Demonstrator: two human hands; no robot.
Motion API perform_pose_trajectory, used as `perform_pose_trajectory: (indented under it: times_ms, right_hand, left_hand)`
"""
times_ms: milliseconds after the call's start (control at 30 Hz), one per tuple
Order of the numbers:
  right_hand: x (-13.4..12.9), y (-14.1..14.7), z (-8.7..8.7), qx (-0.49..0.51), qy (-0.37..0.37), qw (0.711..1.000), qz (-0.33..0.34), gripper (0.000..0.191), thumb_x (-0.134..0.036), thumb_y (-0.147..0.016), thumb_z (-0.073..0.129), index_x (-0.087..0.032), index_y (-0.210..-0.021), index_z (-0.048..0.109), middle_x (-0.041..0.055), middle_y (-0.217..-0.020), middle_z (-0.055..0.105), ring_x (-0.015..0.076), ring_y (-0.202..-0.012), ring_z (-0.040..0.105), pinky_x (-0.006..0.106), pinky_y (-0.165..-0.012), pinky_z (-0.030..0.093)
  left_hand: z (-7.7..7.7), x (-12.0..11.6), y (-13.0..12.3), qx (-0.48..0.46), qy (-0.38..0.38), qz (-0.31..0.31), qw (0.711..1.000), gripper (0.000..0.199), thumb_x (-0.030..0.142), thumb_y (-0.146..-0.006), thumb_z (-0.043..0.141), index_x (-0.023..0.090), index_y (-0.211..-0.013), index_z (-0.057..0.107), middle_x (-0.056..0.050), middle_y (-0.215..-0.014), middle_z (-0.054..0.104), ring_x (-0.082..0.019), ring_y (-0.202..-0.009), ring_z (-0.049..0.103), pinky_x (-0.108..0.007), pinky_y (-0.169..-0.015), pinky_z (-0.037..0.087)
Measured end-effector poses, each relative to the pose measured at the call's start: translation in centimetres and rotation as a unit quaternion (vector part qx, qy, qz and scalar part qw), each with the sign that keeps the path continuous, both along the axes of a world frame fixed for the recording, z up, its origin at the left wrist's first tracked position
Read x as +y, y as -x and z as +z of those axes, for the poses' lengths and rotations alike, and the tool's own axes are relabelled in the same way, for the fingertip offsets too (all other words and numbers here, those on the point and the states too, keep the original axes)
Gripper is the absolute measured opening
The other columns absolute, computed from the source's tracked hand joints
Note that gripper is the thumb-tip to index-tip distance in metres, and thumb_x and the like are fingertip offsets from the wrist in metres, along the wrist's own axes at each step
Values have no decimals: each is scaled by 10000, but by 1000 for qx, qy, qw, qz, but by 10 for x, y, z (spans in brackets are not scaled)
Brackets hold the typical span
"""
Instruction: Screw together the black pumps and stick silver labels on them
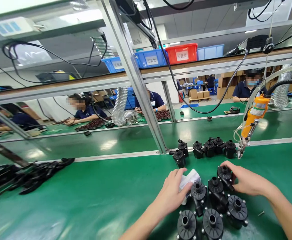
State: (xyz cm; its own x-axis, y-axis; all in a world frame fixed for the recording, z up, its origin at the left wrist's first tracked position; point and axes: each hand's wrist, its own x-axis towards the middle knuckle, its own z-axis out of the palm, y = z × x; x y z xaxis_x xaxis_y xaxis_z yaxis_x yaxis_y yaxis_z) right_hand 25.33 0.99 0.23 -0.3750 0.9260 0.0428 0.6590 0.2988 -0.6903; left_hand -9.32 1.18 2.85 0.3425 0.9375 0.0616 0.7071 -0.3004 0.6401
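Observation:
My left hand (173,190) is closed around a white, roughly cylindrical piece (193,177); its full shape is partly hidden by my fingers. The thumb reaches beside a black pump housing (198,190) with a round ribbed lid and spout. My right hand (247,179) grips another black pump housing (224,172) between thumb and fingers, at the far right of a cluster. Several like housings stand close together in front of me, among them a housing (237,207) with silvery screws around its lid. A small loose screw (261,213) lies on the mat at right.
More black pump housings (209,148) stand in a row at the back. An orange power screwdriver (254,115) hangs at right above the green mat (111,190). A metal post (141,90) rises behind. Black parts (46,173) lie at left. Several co-workers sit across the line.

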Motion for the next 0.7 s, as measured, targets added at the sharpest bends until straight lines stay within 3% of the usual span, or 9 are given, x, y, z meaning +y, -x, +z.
perform_pose_trajectory:
  times_ms: [100,233,333,467,567,700]
  right_hand:
    - [-2,-19,-5,41,29,998,40,621,-84,-802,550,-311,-1379,588,29,-984,747,201,-782,721,258,-628,554]
    - [13,-14,0,88,-49,994,-52,356,-200,-931,479,-253,-1221,678,92,-1138,725,249,-1001,718,374,-821,604]
    - [26,24,21,122,-97,986,-61,259,-323,-995,519,-248,-1188,674,94,-1168,708,256,-1066,685,378,-847,592]
    - [38,89,46,100,-131,986,31,237,-301,-962,616,-258,-1186,679,69,-1180,692,226,-995,663,327,-783,559]
    - [52,125,52,71,-139,985,80,238,-232,-914,663,-241,-1151,683,53,-1125,693,207,-926,639,304,-749,510]
    - [68,147,51,49,-137,984,106,56,-217,-925,632,-204,-892,675,23,-899,691,193,-827,612,300,-759,462]
  left_hand:
    - [-16,-6,0,-5,11,29,999,560,424,-914,641,248,-1438,552,-158,-1278,667,-389,-1237,564,-563,-1094,368]
    - [-27,-1,4,-69,12,44,997,580,304,-854,693,277,-1420,568,-135,-1313,684,-378,-1185,598,-513,-1038,411]
    - [-24,5,8,-136,-28,41,989,394,284,-890,658,266,-1283,629,-89,-1201,736,-313,-1046,659,-431,-966,461]
    - [-17,12,14,-211,-65,39,975,205,307,-921,648,228,-1106,687,-62,-1050,762,-272,-960,682,-374,-902,491]
    - [-18,16,18,-249,-86,49,963,197,348,-928,657,210,-1054,719,-57,-994,767,-262,-944,681,-359,-897,494]
    - [-26,21,19,-305,-104,74,944,234,382,-927,658,183,-1009,749,-63,-959,764,-240,-901,675,-324,-857,509]
